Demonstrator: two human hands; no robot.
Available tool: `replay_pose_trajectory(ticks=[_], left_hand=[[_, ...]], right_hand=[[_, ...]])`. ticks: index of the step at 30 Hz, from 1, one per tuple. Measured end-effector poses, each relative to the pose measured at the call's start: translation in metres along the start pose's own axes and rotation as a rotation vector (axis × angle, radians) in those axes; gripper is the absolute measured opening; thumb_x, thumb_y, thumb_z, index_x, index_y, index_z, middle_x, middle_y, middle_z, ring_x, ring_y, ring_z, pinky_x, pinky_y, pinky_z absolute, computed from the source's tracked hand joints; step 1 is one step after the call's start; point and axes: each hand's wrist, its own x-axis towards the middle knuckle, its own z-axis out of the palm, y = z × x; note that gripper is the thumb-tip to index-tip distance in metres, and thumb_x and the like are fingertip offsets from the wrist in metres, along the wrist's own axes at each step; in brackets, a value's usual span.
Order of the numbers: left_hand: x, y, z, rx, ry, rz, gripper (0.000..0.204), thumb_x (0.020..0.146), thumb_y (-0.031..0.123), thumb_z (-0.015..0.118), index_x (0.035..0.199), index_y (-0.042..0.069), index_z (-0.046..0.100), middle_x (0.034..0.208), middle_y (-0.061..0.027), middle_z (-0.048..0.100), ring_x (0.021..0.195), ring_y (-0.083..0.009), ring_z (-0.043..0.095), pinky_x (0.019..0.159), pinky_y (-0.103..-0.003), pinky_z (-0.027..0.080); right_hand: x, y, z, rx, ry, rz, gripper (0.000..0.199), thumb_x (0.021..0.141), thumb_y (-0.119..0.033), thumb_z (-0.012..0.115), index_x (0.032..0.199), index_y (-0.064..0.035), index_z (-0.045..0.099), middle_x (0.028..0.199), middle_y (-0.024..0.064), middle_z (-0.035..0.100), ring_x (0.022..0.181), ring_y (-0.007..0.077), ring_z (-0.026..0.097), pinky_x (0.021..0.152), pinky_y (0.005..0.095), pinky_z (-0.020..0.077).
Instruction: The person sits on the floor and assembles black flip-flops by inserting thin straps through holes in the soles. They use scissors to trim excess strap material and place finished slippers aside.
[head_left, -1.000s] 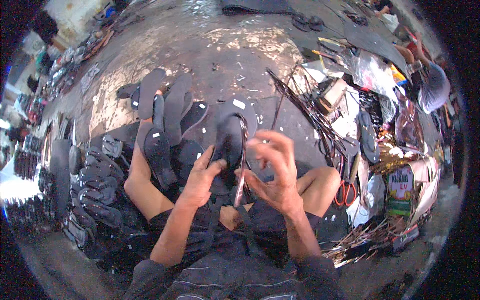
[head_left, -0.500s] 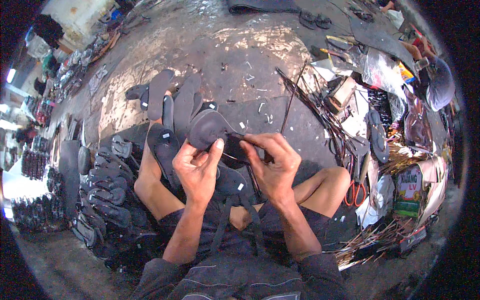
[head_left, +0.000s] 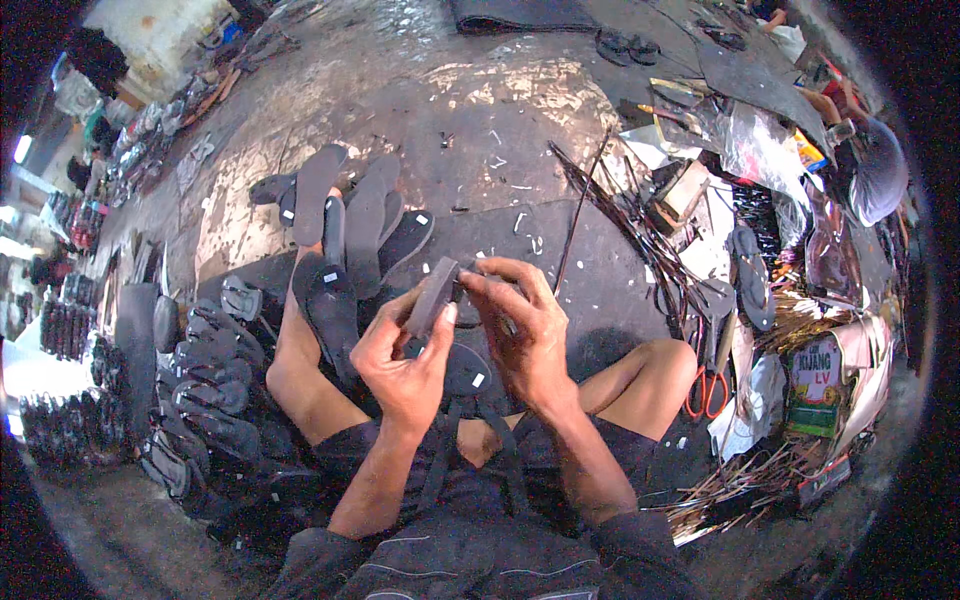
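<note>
Left fingers (head_left: 437,345) gripping dark sole (head_left: 432,298), right fingers (head_left: 515,297) perhaps touching

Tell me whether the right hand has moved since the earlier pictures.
Yes. Judged against the orange-handled scissors, the right hand has shifted to the left, farther away from them.

Floor (head_left: 460,130) opens ahead of the hands (head_left: 405,370) between soles (head_left: 372,215) and dark strips (head_left: 634,230).
</note>
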Motion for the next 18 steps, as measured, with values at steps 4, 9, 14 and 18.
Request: replay_pose_trajectory(ticks=[4, 9, 14, 18], left_hand=[[-0.001, -0.007, -0.002, 0.081, -0.041, 0.283, 0.034, 0.079, -0.006, 0.082, 0.112, -0.003, 0.077, 0.114, -0.0160, 0.077, 0.103, -0.0263, 0.076, 0.093, -0.036, 0.058], [0.016, -0.024, 0.009, -0.492, 0.182, 0.007, 0.060, 0.084, -0.006, 0.076, 0.140, -0.001, 0.054, 0.145, -0.0167, 0.056, 0.128, -0.0253, 0.061, 0.108, -0.037, 0.049], [-0.055, -0.049, 0.023, -0.565, -0.138, -0.311, 0.049, 0.089, 0.000, 0.064, 0.137, -0.002, 0.058, 0.135, -0.0137, 0.064, 0.132, -0.0250, 0.058, 0.114, -0.041, 0.044], [-0.063, -0.060, 0.000, -1.088, -0.443, -0.817, 0.026, 0.099, 0.010, 0.061, 0.119, -0.005, 0.070, 0.113, -0.0104, 0.074, 0.110, -0.0183, 0.069, 0.100, -0.033, 0.054]], right_hand=[[-0.008, -0.005, -0.006, 0.109, -0.284, 0.343, 0.067, 0.088, 0.004, 0.075, 0.150, -0.0106, 0.053, 0.141, 0.0184, 0.066, 0.135, 0.0341, 0.061, 0.103, 0.0406, 0.0533], [-0.021, 0.029, 0.002, 0.778, 0.125, 0.741, 0.062, 0.107, -0.029, 0.063, 0.158, -0.0052, 0.037, 0.156, 0.0210, 0.049, 0.138, 0.0365, 0.056, 0.113, 0.0436, 0.0460], [-0.013, 0.063, -0.026, 0.750, 0.112, 0.759, 0.041, 0.108, -0.024, 0.062, 0.138, 0.0048, 0.057, 0.111, 0.0069, 0.071, 0.101, 0.0127, 0.065, 0.086, 0.0285, 0.0533], [0.004, 0.058, -0.063, 0.549, -0.202, 0.727, 0.039, 0.107, -0.022, 0.064, 0.134, 0.0050, 0.061, 0.111, 0.0032, 0.070, 0.100, 0.0080, 0.058, 0.090, 0.0257, 0.0490]])
